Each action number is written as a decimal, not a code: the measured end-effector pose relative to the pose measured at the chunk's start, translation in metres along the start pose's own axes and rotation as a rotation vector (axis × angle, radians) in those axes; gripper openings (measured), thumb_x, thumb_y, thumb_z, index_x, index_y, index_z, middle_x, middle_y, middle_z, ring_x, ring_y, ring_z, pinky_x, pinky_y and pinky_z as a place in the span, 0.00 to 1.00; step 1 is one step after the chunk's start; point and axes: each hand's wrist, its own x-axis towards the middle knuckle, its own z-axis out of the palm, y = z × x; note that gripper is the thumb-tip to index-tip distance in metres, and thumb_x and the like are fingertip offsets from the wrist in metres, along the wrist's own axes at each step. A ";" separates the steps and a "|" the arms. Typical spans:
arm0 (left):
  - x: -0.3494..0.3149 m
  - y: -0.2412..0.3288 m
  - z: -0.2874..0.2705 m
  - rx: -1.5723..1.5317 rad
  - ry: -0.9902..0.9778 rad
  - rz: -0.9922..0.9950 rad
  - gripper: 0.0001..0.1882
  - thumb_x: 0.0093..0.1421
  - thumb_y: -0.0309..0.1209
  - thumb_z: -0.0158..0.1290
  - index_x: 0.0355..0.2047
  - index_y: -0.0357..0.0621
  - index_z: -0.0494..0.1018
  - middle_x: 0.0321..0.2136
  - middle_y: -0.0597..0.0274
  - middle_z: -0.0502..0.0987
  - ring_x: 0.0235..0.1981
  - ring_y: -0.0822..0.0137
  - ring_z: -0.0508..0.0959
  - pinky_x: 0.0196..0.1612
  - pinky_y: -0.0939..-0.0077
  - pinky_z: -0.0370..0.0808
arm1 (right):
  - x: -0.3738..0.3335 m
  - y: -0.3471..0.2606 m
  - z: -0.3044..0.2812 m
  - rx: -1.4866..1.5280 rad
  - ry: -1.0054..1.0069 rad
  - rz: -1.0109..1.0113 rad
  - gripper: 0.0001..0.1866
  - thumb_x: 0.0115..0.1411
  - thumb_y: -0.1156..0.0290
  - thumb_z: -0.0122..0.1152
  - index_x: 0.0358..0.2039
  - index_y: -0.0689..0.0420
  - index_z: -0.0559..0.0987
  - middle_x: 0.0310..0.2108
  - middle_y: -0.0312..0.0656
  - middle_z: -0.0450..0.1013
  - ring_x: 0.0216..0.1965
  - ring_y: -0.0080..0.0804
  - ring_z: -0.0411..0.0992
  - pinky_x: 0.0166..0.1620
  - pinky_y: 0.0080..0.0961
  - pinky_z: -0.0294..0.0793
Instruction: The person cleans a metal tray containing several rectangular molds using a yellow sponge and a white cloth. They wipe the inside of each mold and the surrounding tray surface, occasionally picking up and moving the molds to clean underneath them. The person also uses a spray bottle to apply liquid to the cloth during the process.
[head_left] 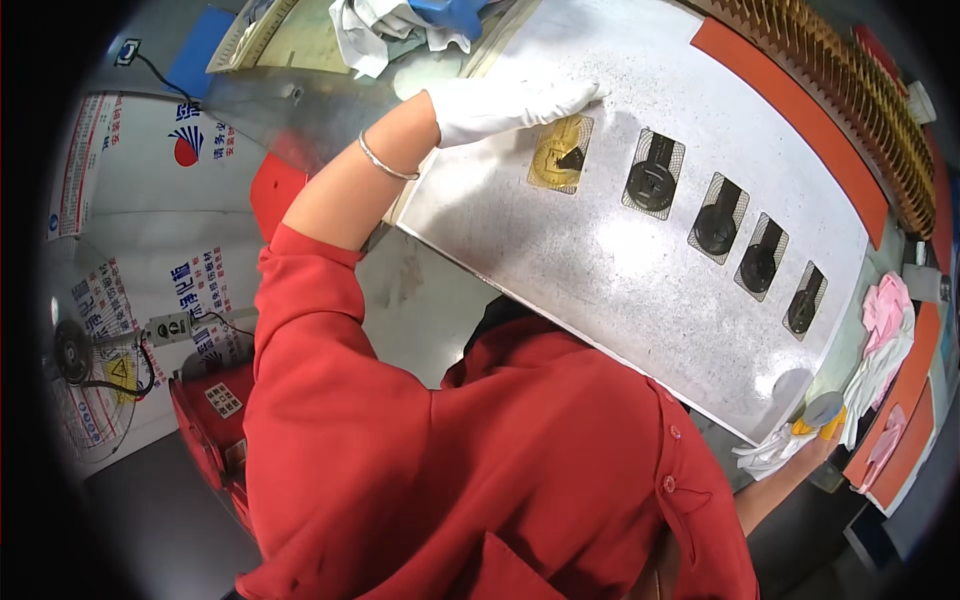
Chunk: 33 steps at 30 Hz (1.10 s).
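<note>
Five flat pieces, one gold piece (553,160) and four black pieces (652,188), each a round disc with a strip set in a mesh rectangle, lie apart in a slanting row on a white worktop (560,270). My left hand (515,108), in a white glove, stretches flat with fingers extended beside the upper end of the gold piece, grasping nothing; one silver bangle (385,160) rings that forearm. My right hand (822,440) is at the near right corner, by a white cloth (768,457) and a grey disc (825,409); I cannot tell whether it grips anything. The worktop is speckled and glossy, with one orange strip (800,110) along its far side and a serrated brown rack (850,80) beyond. To the left are one fan (72,350), one red case (205,425) and a pale wall panel (150,225) with blue-and-red printing.
</note>
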 end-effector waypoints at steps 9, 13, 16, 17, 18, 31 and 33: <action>-0.003 0.011 0.003 0.056 -0.101 -0.099 0.30 0.64 0.50 0.33 0.57 0.40 0.58 0.55 0.55 0.62 0.55 0.64 0.60 0.58 0.75 0.54 | 0.004 0.004 0.002 0.051 -0.024 -0.005 0.15 0.62 0.67 0.47 0.45 0.63 0.68 0.36 0.39 0.69 0.36 0.23 0.68 0.37 0.19 0.68; 0.002 0.008 0.001 0.070 -0.108 -0.081 0.29 0.64 0.49 0.31 0.57 0.40 0.56 0.57 0.54 0.59 0.58 0.63 0.58 0.60 0.75 0.52 | 0.001 -0.001 0.008 0.033 -0.024 0.008 0.15 0.61 0.68 0.47 0.45 0.63 0.68 0.35 0.38 0.69 0.35 0.23 0.68 0.36 0.19 0.68; 0.001 0.007 -0.001 0.188 -0.100 0.013 0.27 0.65 0.43 0.31 0.57 0.37 0.56 0.57 0.53 0.59 0.59 0.64 0.58 0.60 0.74 0.52 | -0.001 -0.021 0.024 -0.236 0.091 -0.051 0.16 0.60 0.69 0.50 0.46 0.64 0.68 0.34 0.38 0.68 0.31 0.21 0.66 0.32 0.17 0.66; 0.005 0.000 -0.002 0.121 -0.086 0.029 0.27 0.65 0.43 0.32 0.57 0.37 0.56 0.57 0.53 0.58 0.59 0.63 0.58 0.60 0.74 0.51 | 0.004 -0.043 0.028 -0.521 0.052 0.017 0.17 0.59 0.69 0.51 0.46 0.64 0.68 0.34 0.38 0.68 0.28 0.20 0.65 0.28 0.16 0.65; 0.010 -0.003 0.000 0.061 -0.074 0.040 0.27 0.64 0.43 0.33 0.57 0.36 0.55 0.57 0.52 0.58 0.59 0.63 0.58 0.61 0.74 0.51 | 0.009 -0.069 0.053 -0.549 0.099 0.108 0.16 0.59 0.68 0.52 0.45 0.63 0.69 0.33 0.36 0.68 0.26 0.18 0.64 0.26 0.15 0.64; 0.032 -0.021 0.002 -0.129 -0.046 -0.181 0.36 0.61 0.53 0.29 0.59 0.35 0.49 0.60 0.52 0.52 0.61 0.62 0.51 0.62 0.71 0.44 | 0.107 -0.155 -0.058 -1.689 0.233 -0.283 0.14 0.51 0.60 0.56 0.36 0.53 0.78 0.40 0.39 0.72 0.42 0.41 0.68 0.41 0.36 0.70; 0.034 -0.021 0.001 -0.126 -0.049 -0.183 0.38 0.60 0.55 0.28 0.59 0.35 0.48 0.60 0.52 0.52 0.62 0.62 0.50 0.62 0.71 0.43 | 0.127 -0.129 -0.125 -1.800 0.274 -0.495 0.18 0.52 0.63 0.53 0.45 0.49 0.73 0.35 0.43 0.72 0.39 0.40 0.70 0.41 0.33 0.70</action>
